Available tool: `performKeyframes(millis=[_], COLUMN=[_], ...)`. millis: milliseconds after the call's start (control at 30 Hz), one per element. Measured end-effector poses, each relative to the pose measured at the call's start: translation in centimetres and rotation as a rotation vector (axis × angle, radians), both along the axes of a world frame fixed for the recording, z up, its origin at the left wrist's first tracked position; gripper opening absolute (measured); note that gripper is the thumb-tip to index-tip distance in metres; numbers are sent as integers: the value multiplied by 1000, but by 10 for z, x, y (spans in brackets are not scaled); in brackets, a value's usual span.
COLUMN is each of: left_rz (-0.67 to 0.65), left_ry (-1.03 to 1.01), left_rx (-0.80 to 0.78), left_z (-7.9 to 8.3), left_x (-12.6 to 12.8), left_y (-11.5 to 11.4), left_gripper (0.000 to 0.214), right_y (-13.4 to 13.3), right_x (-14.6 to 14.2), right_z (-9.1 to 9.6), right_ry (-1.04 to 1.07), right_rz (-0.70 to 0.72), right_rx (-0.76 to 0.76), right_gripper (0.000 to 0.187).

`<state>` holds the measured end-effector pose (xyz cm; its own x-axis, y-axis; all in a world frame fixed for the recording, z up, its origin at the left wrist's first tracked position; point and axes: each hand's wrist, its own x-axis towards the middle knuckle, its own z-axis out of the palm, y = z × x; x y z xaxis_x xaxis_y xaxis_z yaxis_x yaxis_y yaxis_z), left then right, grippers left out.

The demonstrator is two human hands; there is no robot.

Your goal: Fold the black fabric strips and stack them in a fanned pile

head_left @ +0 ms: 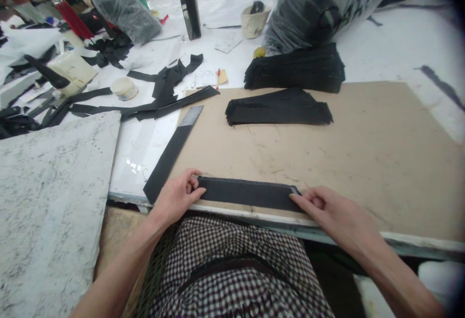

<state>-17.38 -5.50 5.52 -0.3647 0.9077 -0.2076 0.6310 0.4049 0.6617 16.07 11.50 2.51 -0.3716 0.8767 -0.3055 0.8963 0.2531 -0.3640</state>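
A long black strip [249, 193] lies flat along the near edge of a brown cardboard sheet [363, 153]. My left hand [178, 197] pinches the strip's left end, fingers curled. My right hand [334, 214] presses on its right end with fingertips bent onto the corner. A second long black strip [170, 156] lies diagonally just left of my left hand, half off the cardboard. Two stacks of black pieces [278, 107] [296, 68] sit further back on the cardboard.
A white marbled board [47, 197] lies at the left. Loose black strips [160, 95], a tape roll [124, 88], a white cup [254, 20], a black box [191, 13] and plastic-wrapped bundles [319, 3] crowd the white table behind.
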Motion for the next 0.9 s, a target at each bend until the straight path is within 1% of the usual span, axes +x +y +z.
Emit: performKeyframes(millis=[100, 200, 300, 367, 433, 467, 500, 533, 567, 633, 667, 700, 767, 833, 900], left_rz=[23, 66, 99, 122, 138, 123, 76, -5, -118, -342, -408, -442, -437, -397, -361], left_ry=[-6, 80, 153, 177, 245, 283, 316, 334, 338, 378, 420, 468, 547, 585, 598], left_rx=[16, 57, 104, 144, 224, 281, 339, 390, 418, 406, 378, 348, 296, 272, 276], left_z=[-3, -7, -8, -5, 0, 2, 4, 5, 5, 3, 1, -3, -10, -16, -21], left_x=[3, 4, 3, 7, 21, 32, 45, 59, 75, 102, 112, 119, 123, 118, 109], left_y=[-2, -6, -12, -17, -18, -16, -13, -8, -2, 13, 19, 25, 29, 25, 15], left_gripper=[39, 47, 51, 46, 34, 29, 26, 24, 23, 18, 16, 15, 13, 11, 13], right_y=[0, -1, -2, -2, -2, -2, -2, -2, -2, -1, -1, -1, -1, -1, -2], right_x=[0, -1, -2, -2, -2, -1, -1, -1, -1, -2, -2, -2, -2, -2, -1], right_z=[-1, 0, 1, 1, 1, 0, 0, 0, 0, 0, 0, -1, -1, 0, 0], right_ry=[18, 30, 38, 43, 40, 37, 31, 24, 18, 11, 9, 9, 13, 16, 15], right_rz=[8, 3, -9, -10, -8, -9, -11, -13, -14, -18, -24, -29, -37, -37, -31], right_rx=[5, 19, 40, 35, 22, 18, 17, 18, 18, 14, 11, 5, -11, -22, -20], right_gripper=[63, 68, 71, 71, 69, 69, 68, 67, 65, 64, 64, 65, 66, 65, 64])
